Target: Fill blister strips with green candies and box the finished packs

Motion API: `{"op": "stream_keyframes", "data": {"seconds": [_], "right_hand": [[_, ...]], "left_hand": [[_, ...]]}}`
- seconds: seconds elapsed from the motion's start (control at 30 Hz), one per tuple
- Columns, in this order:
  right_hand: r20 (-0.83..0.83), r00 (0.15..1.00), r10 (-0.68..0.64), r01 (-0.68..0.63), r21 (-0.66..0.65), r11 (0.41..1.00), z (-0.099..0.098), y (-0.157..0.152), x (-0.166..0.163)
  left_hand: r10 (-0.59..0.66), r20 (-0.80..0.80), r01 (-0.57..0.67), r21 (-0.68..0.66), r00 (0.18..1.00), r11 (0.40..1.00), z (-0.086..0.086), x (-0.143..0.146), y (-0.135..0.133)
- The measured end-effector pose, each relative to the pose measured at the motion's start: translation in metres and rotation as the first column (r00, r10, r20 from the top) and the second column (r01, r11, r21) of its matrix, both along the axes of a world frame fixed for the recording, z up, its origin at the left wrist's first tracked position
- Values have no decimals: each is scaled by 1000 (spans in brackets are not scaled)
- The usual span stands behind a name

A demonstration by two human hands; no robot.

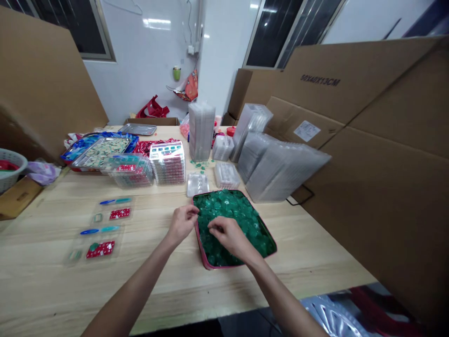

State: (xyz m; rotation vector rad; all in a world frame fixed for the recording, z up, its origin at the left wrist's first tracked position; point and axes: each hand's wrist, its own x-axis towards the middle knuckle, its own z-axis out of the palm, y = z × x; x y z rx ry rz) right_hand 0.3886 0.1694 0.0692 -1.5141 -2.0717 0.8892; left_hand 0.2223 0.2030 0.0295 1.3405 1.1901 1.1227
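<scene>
A square tin (202, 255) with a red rim stands in front of me, filled with small glossy green pieces (242, 220). My left hand (183, 222) is at the tin's left edge, its thumb and fingertips pinched together; whatever is between them is too small to make out. Over the green pieces, my right hand (227, 234) has its fingers curled in a pinch, and I cannot see what they hold. Left of my hands lie two clear plastic trays, each with a blue pen (99, 230) and a red patterned packet (100, 249). On the nearer packet sits a green piece (94, 246).
Stacks of clear plastic trays (280, 164) stand behind the tin. Filled packs (167, 163) are stacked at the back left, beside a metal tray of small pale pieces (102, 152). Cardboard (393, 178) rises along the right side. A small clear tray (197, 185) lies behind the tin.
</scene>
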Motion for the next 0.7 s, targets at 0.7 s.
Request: {"op": "stream_keyframes", "data": {"seconds": [0.7], "right_hand": [[-205,978,47,-84,-175,981,-1,15,8]], "left_hand": [[-59,-178,80,110,982,991,-16,5,-32]]}}
